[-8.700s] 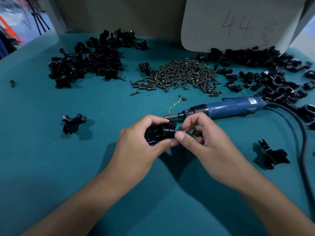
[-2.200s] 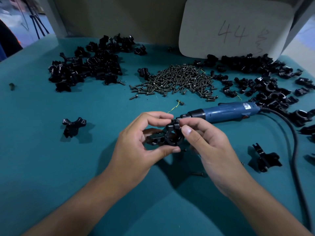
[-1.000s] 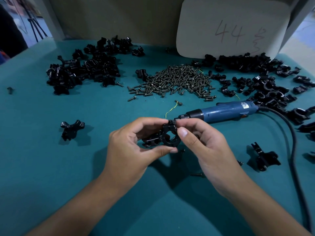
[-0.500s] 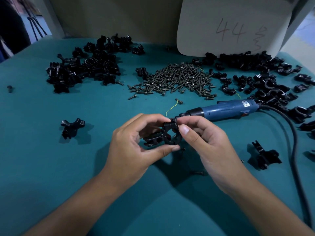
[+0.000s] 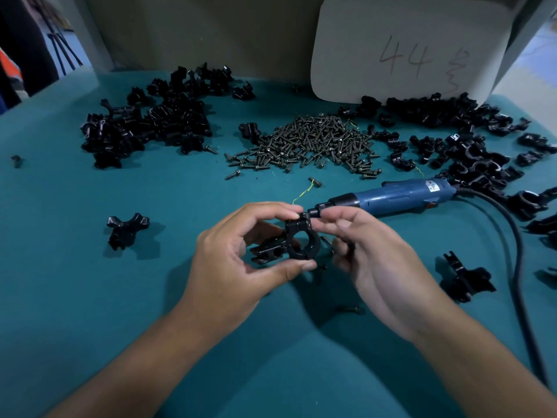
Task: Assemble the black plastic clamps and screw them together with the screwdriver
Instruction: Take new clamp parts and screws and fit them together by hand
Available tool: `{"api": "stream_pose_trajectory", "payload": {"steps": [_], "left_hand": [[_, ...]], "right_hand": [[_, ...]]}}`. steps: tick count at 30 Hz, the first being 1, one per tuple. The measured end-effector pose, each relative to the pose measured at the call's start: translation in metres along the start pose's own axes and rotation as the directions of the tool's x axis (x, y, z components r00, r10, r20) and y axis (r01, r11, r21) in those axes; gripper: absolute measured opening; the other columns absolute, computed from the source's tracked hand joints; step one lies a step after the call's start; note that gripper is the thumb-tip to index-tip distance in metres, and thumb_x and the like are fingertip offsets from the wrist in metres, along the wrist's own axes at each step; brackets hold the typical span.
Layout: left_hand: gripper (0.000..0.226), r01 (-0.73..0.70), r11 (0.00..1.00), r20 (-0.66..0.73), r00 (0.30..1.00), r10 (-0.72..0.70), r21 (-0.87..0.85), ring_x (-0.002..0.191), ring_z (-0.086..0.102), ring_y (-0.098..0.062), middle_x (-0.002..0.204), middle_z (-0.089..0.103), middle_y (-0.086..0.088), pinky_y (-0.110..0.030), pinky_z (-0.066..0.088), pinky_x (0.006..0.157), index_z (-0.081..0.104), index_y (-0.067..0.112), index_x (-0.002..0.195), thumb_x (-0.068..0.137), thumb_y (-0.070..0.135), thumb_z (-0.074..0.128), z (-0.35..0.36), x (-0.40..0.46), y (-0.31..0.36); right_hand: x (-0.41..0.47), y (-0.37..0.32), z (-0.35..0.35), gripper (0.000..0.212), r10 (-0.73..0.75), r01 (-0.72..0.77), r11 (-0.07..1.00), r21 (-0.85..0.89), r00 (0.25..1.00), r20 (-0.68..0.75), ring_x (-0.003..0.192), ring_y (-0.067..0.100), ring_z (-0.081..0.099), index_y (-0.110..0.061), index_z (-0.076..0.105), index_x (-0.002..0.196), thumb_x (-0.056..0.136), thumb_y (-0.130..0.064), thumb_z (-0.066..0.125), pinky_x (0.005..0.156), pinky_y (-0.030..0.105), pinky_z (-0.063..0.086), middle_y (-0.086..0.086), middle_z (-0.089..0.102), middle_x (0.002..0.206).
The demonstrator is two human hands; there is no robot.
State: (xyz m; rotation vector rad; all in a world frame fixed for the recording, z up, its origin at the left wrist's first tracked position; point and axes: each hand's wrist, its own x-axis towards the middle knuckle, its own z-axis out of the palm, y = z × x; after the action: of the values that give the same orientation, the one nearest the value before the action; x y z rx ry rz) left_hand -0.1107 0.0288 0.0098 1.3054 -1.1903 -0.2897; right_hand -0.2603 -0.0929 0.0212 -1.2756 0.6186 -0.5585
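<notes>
My left hand pinches a black plastic clamp between thumb and fingers, just above the teal table, with its ring opening turned toward me. My right hand is beside the clamp on the right, slightly blurred. Its index fingertip and thumb are at the clamp's top lug, and its lower fingers curl round small dark screws. The blue electric screwdriver lies on the table just behind my hands, tip pointing left.
A pile of screws lies at the middle back. Heaps of black clamp parts sit at back left and right. Single pieces lie left and right. The screwdriver's cable curves down the right side. A loose screw lies under my right wrist.
The clamp has been turned upright in my left hand, showing its ring. My right hand's fingers have drawn slightly to the right, away from the clamp's top.
</notes>
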Motion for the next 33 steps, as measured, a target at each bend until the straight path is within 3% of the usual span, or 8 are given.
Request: {"api": "stream_pose_trajectory", "payload": {"steps": [3,7,11,17,20,23,28,33], "left_hand": [[0.046,-0.002,1.0,-0.007,1.0,0.002,0.006,0.112,0.069,-0.023,0.121,0.071,0.006,-0.041,0.057,0.094,0.066,0.019,0.113,0.074,0.034,0.086,0.0,0.001,0.0],[0.046,-0.016,1.0,-0.014,1.0,0.016,-0.005,0.111,0.069,-0.023,0.12,0.071,0.006,-0.039,0.056,0.094,0.066,0.02,0.113,0.074,0.035,0.086,0.001,0.0,0.0],[0.046,-0.031,1.0,-0.017,0.999,0.031,-0.005,0.112,0.069,-0.023,0.121,0.071,0.006,-0.037,0.056,0.095,0.066,0.019,0.113,0.074,0.034,0.086,0.0,0.0,-0.001],[0.045,-0.038,0.999,-0.012,0.999,0.038,-0.005,0.112,0.069,-0.023,0.12,0.071,0.006,-0.035,0.056,0.095,0.066,0.02,0.112,0.074,0.033,0.087,0.001,0.0,-0.001],[0.045,-0.043,0.999,-0.01,0.999,0.043,-0.018,0.112,0.069,-0.023,0.12,0.071,0.005,-0.035,0.056,0.095,0.066,0.02,0.112,0.075,0.034,0.087,0.001,0.0,-0.001],[0.044,-0.043,0.999,-0.01,0.999,0.043,-0.024,0.111,0.069,-0.024,0.119,0.071,0.005,-0.037,0.056,0.094,0.066,0.022,0.112,0.076,0.036,0.087,0.002,0.0,-0.002],[0.045,-0.044,0.999,-0.007,0.999,0.044,0.002,0.111,0.069,-0.023,0.119,0.071,0.005,-0.039,0.057,0.094,0.066,0.02,0.112,0.075,0.036,0.086,0.002,0.0,-0.002],[0.044,-0.07,0.997,0.024,0.997,0.069,0.034,0.109,0.07,-0.023,0.119,0.07,0.007,-0.036,0.057,0.093,0.067,0.017,0.112,0.076,0.032,0.087,0.001,0.0,-0.001]], "right_hand": [[0.003,-0.007,-0.008,0.036,0.057,-0.06,0.99,0.131,0.998,0.021,0.074,-0.001,0.063,-0.006,0.061,0.114,0.099,0.011,0.034,0.069,0.024,0.048,0.006,0.077,0.11],[0.003,-0.012,-0.013,0.03,0.06,-0.078,0.956,0.283,0.996,0.072,0.087,0.01,0.069,-0.003,0.058,0.124,0.103,0.005,0.039,0.082,0.021,0.058,0.013,0.073,0.12],[0.004,-0.013,-0.014,0.03,0.061,-0.084,0.957,0.276,0.994,0.089,0.11,0.022,0.071,-0.006,0.055,0.13,0.103,-0.001,0.042,0.084,0.024,0.059,0.014,0.072,0.122],[0.004,-0.014,-0.014,0.038,0.016,-0.017,0.999,0.052,0.999,0.029,0.084,0.0,0.065,-0.017,0.058,0.126,0.089,-0.025,0.058,0.07,0.017,0.048,-0.001,0.074,0.119],[0.003,-0.017,-0.014,0.035,-0.032,0.03,0.988,0.152,0.999,0.01,0.075,0.0,0.059,-0.014,0.058,0.122,0.087,-0.02,0.061,0.059,0.015,0.041,0.002,0.076,0.114],[0.0,-0.019,-0.012,0.032,-0.07,0.056,0.974,0.219,0.996,0.053,0.08,0.003,0.062,-0.012,0.058,0.119,0.087,-0.014,0.062,0.061,0.014,0.046,0.006,0.075,0.114],[-0.005,-0.019,-0.004,0.034,-0.196,0.196,0.98,0.035,0.981,-0.013,0.081,0.011,0.066,-0.024,0.07,0.1,0.07,-0.021,0.087,0.063,0.016,0.051,-0.003,0.074,0.098],[-0.01,-0.022,0.001,0.032,-0.29,0.285,0.954,-0.094,0.956,-0.041,0.074,0.007,0.067,-0.034,0.072,0.085,0.061,-0.026,0.092,0.065,0.015,0.053,0.0,0.075,0.083]]}}
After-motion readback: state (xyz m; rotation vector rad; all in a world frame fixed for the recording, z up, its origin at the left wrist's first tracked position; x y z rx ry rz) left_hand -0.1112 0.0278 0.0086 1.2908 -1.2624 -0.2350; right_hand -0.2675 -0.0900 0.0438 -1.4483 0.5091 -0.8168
